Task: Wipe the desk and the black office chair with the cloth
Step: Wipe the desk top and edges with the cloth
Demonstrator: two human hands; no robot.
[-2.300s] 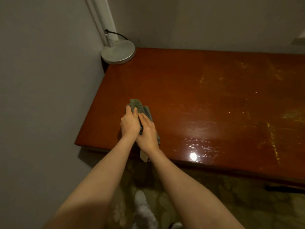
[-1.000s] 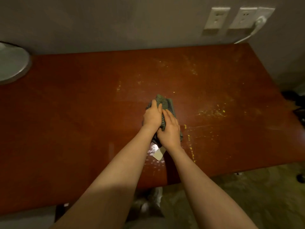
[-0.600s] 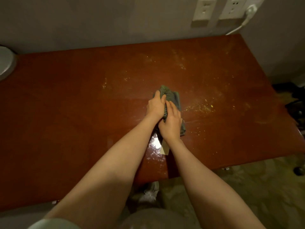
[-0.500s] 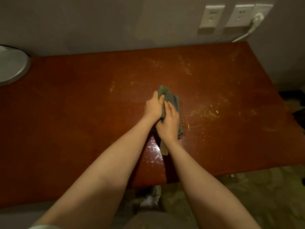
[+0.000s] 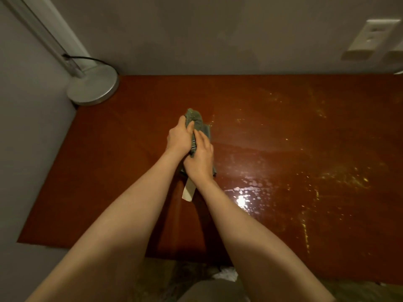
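- We look down on a glossy red-brown surface [image 5: 113, 171] that stands against a grey wall, with both bare forearms reaching out over its near edge.
- The cloth [image 5: 195, 117], grey-green and bunched, lies on the surface left of the middle, about halfway between the near and far edges.
- The left hand [image 5: 179, 137] sits on the far part of the cloth. Its fingers [image 5: 182, 120] and thumb curl round the raised far end, so we read it as gripping the fabric.
- The right hand [image 5: 200, 158] lies just beside and slightly nearer than the left, touching it. Its fingers are close to straight and press down flat on the cloth without closing round it.
- A pale tag [image 5: 188, 191] sticks out from under the right wrist, pointing toward the near edge and lying on the surface.
- A round silver lamp base [image 5: 92, 87] stands at the far left corner, well apart from the hands, with its pole [image 5: 45, 34] leaning up along the wall and a black cord [image 5: 87, 59] looping behind it.
- The right half of the surface carries yellowish specks [image 5: 340, 177] and streaks, and a bright glare spot [image 5: 241, 200] shines near the right forearm.
- A wall socket [image 5: 370, 39] sits above the far right corner.
- Below the near edge we see patterned floor [image 5: 187, 273] and something white we cannot make out.
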